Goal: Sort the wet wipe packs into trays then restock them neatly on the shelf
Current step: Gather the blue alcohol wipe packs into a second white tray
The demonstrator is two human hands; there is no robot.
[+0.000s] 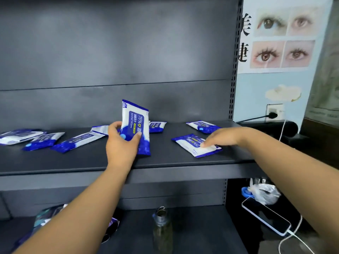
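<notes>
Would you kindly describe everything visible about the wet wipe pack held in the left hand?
The wet wipe pack is a flat, soft pouch that looks like glossy plastic film, white in the middle with blue ends and a blue label reading "75%" and "Alcohol Wipes". It looks sealed. It stands almost upright above the dark shelf, label facing the camera. The left hand grips its lower part, fingers and thumb curled round the edges.
</notes>
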